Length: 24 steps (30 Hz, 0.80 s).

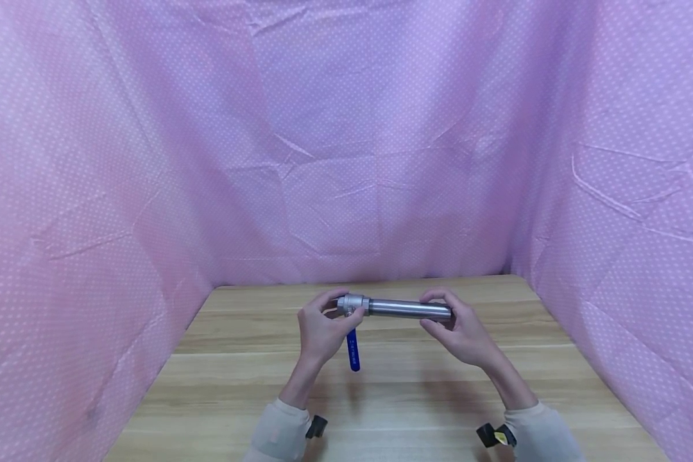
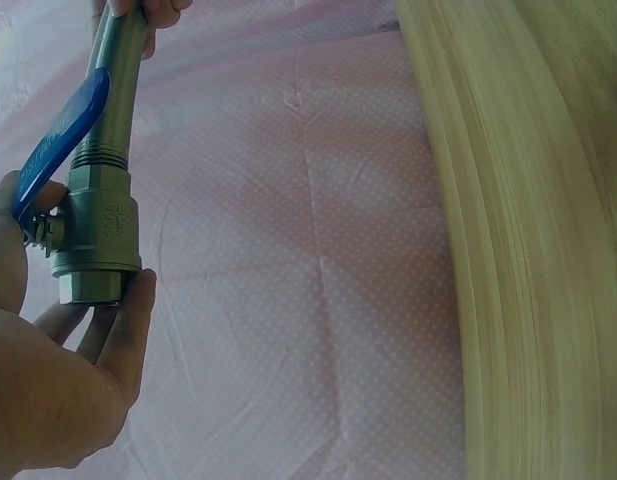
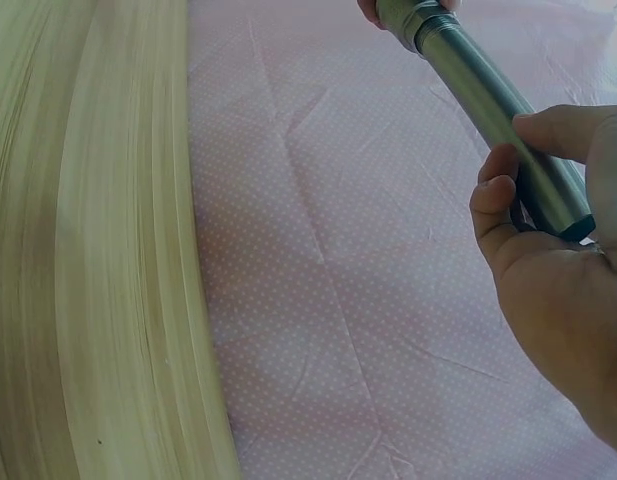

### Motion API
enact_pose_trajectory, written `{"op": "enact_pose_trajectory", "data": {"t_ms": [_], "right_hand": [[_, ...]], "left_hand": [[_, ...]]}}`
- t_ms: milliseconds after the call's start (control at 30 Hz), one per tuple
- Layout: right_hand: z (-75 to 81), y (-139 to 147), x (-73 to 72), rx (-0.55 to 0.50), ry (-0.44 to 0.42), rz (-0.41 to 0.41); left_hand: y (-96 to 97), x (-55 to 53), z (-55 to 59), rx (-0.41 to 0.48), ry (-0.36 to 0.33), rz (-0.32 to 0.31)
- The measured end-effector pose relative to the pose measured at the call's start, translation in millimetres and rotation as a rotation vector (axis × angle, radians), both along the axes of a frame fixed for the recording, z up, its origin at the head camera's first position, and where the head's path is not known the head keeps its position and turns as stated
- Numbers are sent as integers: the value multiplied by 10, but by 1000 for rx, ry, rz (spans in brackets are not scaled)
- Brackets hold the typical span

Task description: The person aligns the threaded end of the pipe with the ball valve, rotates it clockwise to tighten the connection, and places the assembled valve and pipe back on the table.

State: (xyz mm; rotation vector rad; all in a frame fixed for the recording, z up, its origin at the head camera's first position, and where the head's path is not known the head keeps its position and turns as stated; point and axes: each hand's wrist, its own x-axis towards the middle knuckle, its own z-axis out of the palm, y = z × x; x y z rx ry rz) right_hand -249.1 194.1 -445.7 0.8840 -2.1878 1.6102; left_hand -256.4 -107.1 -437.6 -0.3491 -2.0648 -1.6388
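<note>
A steel ball valve (image 1: pixel 355 303) with a blue lever handle (image 1: pixel 353 350) is joined to one end of a steel pipe (image 1: pixel 407 309). Both are held up above the wooden table, the pipe lying roughly level from left to right. My left hand (image 1: pixel 323 330) grips the valve body, thumb near the handle's pivot and fingers at its far end. In the left wrist view, threads (image 2: pixel 100 157) show where the pipe enters the valve. My right hand (image 1: pixel 462 330) holds the pipe's free end between thumb and curled fingers; part of that end is hidden by the palm in the head view.
The light wood table (image 1: pixel 237 372) spreads beneath both hands. Pink dotted cloth (image 1: pixel 346 160) hangs behind it and along both sides. A dark wrist-worn device (image 1: pixel 316 427) sits at the left cuff, another (image 1: pixel 489 436) at the right.
</note>
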Motion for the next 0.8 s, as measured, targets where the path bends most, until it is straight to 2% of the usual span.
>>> {"op": "enact_pose_trajectory", "data": {"t_ms": [567, 800], "right_hand": [[-13, 7, -18, 28, -39, -64], [-13, 5, -18, 26, -40, -27]], "left_hand": [[-13, -8, 0, -10, -4, 10], [-4, -18, -6, -14, -1, 10]]}}
